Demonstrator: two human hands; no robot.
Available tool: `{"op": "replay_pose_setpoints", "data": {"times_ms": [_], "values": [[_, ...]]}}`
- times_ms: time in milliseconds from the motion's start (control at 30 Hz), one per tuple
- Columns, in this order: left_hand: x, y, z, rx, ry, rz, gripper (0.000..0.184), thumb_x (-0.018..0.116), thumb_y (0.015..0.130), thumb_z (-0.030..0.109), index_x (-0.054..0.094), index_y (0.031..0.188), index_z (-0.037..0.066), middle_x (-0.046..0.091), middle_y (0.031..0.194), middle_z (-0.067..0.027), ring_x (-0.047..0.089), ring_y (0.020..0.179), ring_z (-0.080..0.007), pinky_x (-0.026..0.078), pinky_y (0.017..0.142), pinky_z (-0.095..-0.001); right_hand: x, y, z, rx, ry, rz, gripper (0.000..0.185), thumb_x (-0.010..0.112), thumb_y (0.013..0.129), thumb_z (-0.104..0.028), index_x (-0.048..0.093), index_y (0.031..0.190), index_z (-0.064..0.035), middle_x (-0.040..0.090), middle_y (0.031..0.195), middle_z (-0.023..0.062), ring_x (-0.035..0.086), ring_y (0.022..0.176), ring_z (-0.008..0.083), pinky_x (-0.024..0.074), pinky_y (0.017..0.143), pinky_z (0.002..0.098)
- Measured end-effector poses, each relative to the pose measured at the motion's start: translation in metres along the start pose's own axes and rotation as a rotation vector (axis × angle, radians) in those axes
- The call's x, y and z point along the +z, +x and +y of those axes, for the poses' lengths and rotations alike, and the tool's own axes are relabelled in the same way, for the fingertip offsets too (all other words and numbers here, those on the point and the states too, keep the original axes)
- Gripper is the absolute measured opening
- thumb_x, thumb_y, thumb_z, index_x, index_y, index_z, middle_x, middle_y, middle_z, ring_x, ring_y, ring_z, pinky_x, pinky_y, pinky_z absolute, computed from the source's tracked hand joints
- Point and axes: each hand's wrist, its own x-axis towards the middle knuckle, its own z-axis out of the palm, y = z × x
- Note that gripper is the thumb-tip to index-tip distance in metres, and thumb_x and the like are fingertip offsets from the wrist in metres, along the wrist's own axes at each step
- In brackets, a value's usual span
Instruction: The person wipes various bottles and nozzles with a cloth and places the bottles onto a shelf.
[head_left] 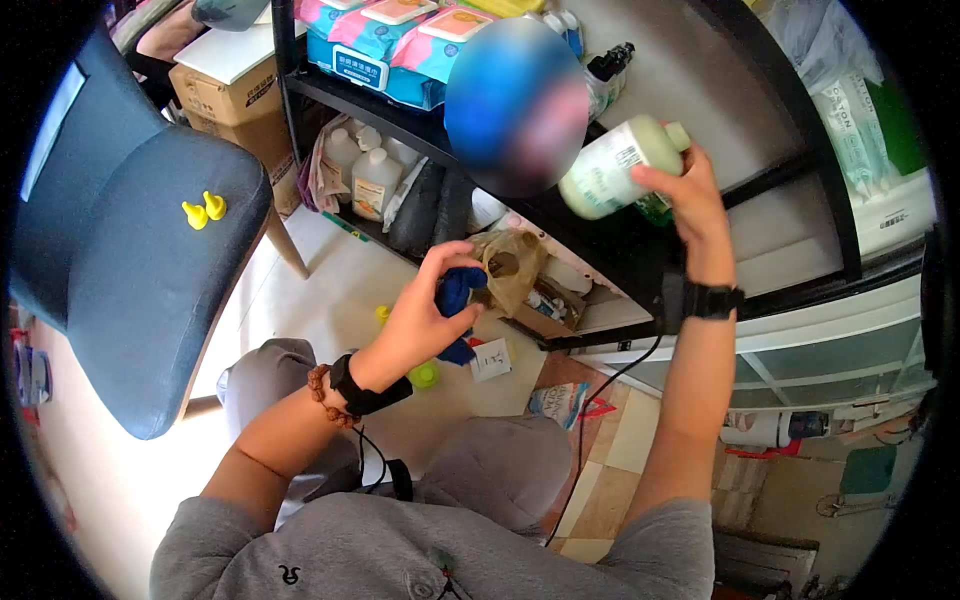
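Observation:
My right hand (690, 195) is closed around the upper part of a pale green bottle (612, 170) with a light cap. The bottle is tilted, its cap toward the upper right, just in front of the black shelf. My left hand (425, 305) has its fingers curled around a dark blue cloth (460, 288), part of which hangs below the hand. Behind the cloth, a crumpled translucent plastic bag (508, 262) is at the lower shelf.
Packs of wet wipes (375, 60) lie on the black shelf (425, 135), with white jugs (374, 185) lower down. A blue chair (150, 230) at left holds two yellow objects (204, 210). Cardboard boxes (235, 95) stand behind it. A cable (590, 400) hangs from my right wrist.

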Motion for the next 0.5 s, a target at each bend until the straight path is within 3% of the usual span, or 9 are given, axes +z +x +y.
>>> {"op": "replay_pose_setpoints", "data": {"times_ms": [133,267,500], "values": [[0.001,-0.005,0.007,-0.004,-0.007,-0.041,0.065,0.067,0.075,-0.006,0.036,0.13,0.009,0.058,0.116,-0.0083,0.054,0.109,-0.0162,0.043,0.092,-0.0292,-0.042,0.052,0.031,0.075,-0.202,0.005,0.069,0.084,0.059,-0.009,0.052,0.12,0.0002,0.06,0.111,0.0107,0.058,0.103,0.0227,0.044,0.092,0.0332],[-0.002,-0.005,0.011,0.014,0.021,-0.043,0.065,0.066,0.074,-0.007,0.037,0.13,0.009,0.058,0.115,-0.0076,0.054,0.109,-0.0163,0.043,0.093,-0.0291,-0.046,0.085,0.067,0.105,-0.105,0.004,0.074,0.081,0.059,-0.003,0.047,0.125,0.0013,0.057,0.117,0.0123,0.053,0.112,0.0263,0.0381,0.1,0.0351],[-0.014,0.0,0.003,0.006,0.025,0.024,0.065,0.067,0.074,-0.006,0.037,0.129,0.008,0.058,0.116,-0.0083,0.054,0.11,-0.0173,0.042,0.095,-0.0299,-0.05,0.131,0.122,0.125,0.084,0.038,0.077,0.075,0.058,0.008,0.044,0.129,0.0026,0.054,0.122,0.0129,0.051,0.116,0.029,0.0371,0.102,0.0366]]}}
